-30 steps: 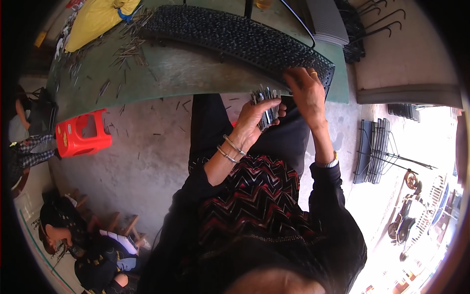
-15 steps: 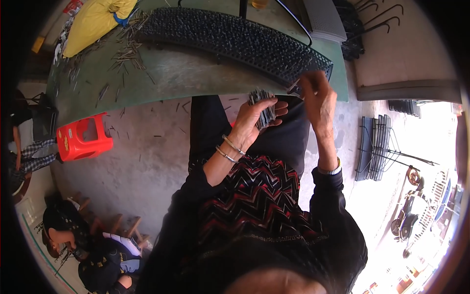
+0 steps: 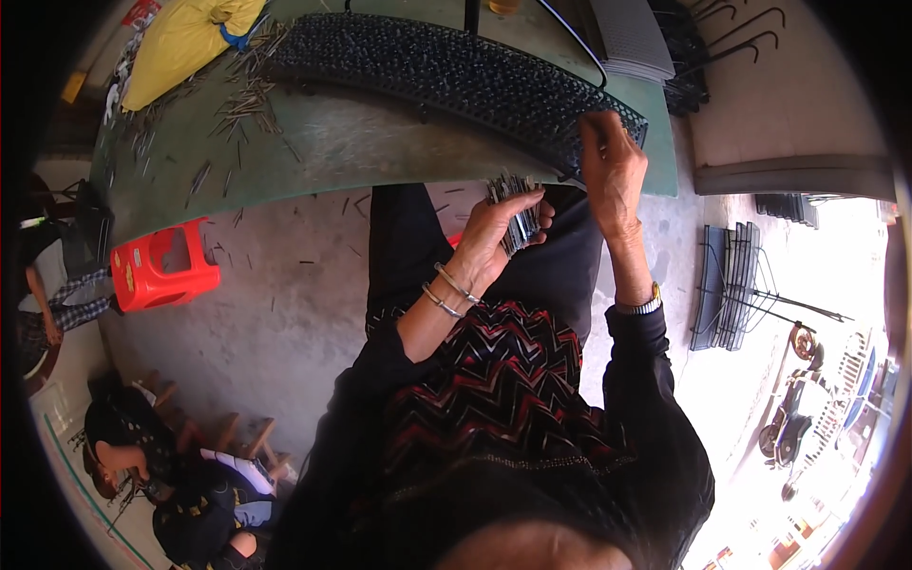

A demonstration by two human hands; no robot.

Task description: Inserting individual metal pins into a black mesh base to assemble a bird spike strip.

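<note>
Pins (image 3: 514,214), a bundle of thin dark metal ones, too many and too close to count, clutched in the left hand (image 3: 489,237) just below the desk (image 3: 380,142) edge, over the lap. Left grip closed around the bundle, thumb across it, two bangles (image 3: 446,290) on that wrist. Right hand (image 3: 613,166) raised at the near right end of the mat (image 3: 446,71), fingertips pinched together and touching its edge; whether a pin sits between them, cannot tell. One watch (image 3: 641,306) on the right wrist.

Head view, farther out: one long black studded mat curving across the green desk, right end under the right hand. Loose pins (image 3: 242,104) scattered over the desk's left part, dozens, beyond counting, a few more lying on the floor (image 3: 285,285) beneath. One yellow bag (image 3: 180,38) at the desk's far left corner. One grey stack of sheets (image 3: 627,38) at the far right, with black hooks (image 3: 731,33) beside it, number unclear.

One red stool (image 3: 161,271) on the floor left of the person, well apart from the hands. One black wire rack (image 3: 731,285) on the floor to the right. Another person (image 3: 180,484) seated low at lower left, busy with something small; a third figure's arm (image 3: 43,304) at the far left rim.
</note>
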